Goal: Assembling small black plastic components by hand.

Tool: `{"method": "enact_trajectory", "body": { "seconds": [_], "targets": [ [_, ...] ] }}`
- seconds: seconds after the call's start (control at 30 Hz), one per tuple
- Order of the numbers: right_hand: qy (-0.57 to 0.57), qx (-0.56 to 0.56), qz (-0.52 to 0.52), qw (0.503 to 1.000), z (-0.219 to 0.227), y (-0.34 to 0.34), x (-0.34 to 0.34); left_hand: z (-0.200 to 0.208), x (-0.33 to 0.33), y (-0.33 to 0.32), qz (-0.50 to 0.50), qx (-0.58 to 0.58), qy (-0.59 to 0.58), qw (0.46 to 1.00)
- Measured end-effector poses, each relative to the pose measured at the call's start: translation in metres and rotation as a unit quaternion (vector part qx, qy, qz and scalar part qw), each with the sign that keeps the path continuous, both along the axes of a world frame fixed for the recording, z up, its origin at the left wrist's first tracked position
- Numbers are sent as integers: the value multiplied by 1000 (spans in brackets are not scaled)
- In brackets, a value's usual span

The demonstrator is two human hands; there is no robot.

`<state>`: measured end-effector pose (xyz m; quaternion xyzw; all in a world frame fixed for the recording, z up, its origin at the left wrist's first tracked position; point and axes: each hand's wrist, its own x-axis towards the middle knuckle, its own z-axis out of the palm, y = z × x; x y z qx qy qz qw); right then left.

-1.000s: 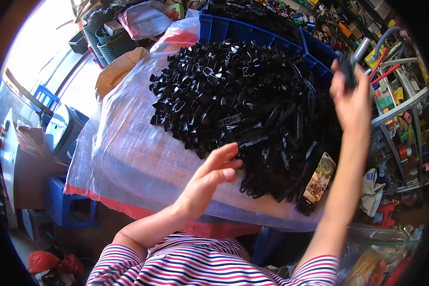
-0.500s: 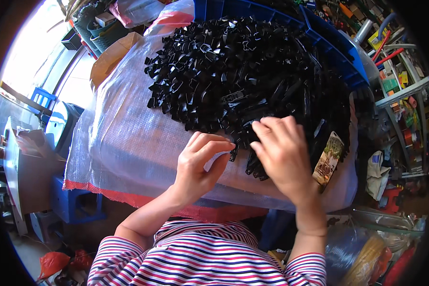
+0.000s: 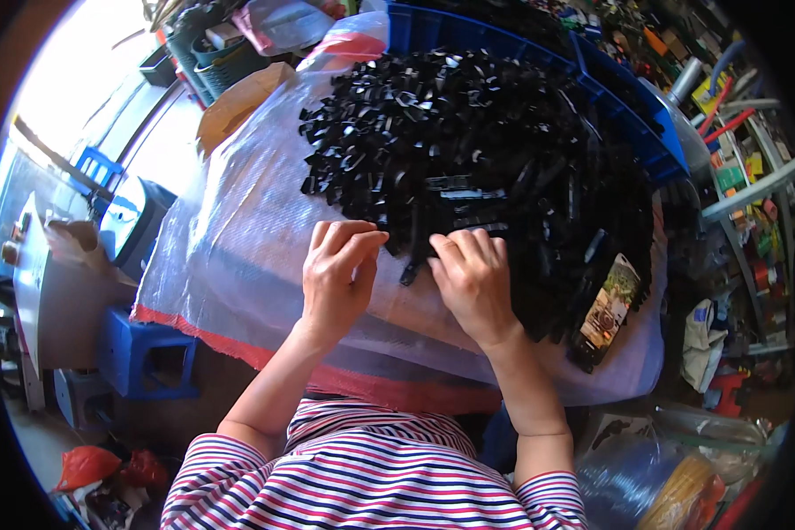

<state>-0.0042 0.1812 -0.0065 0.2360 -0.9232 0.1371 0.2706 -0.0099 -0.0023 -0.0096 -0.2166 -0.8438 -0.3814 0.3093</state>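
Note:
A big heap of small black plastic parts (image 3: pixel 415 115) covers a white woven plastic sheet (image 3: pixel 238 203). At the near edge of the heap, my left hand (image 3: pixel 337 274) is closed in a pinch, thumb and fingertips together. My right hand (image 3: pixel 475 283) is a short way to its right, its fingers also bent into a pinch. What either pinch holds is too small and dark to make out. Between the two hands lies a loose black piece (image 3: pixel 408 274). Longer black strips (image 3: pixel 464 194) are in the heap just beyond my right hand.
A phone (image 3: pixel 608 305) with a lit picture rests on the right side of the heap. Blue plastic crates (image 3: pixel 627 106) border the far side. A blue stool (image 3: pixel 146 353) stands at the left, shelving (image 3: pixel 751 190) at the right. Brown cardboard (image 3: pixel 238 106) lies by the sheet's far left.
My right hand has come left and down from over the heap, nearer my left hand. My left hand has shifted slightly left. The view has shifted a little.

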Motion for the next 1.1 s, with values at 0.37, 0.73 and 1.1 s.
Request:
{"method": "enact_trajectory", "body": {
  "seconds": [0.37,0.73,1.1],
  "targets": [
    [-28,-28,7,999,-5,4,-1,-1,-20,18,-6,-233,-86,969],
    [-21,-103,76,992,2,1,2,-4,-29,-6,37,-161,-66,984],
    [-114,-55,195,973,35,-1,29,2,-29,-20,31,68,-50,996]
  ]
}}
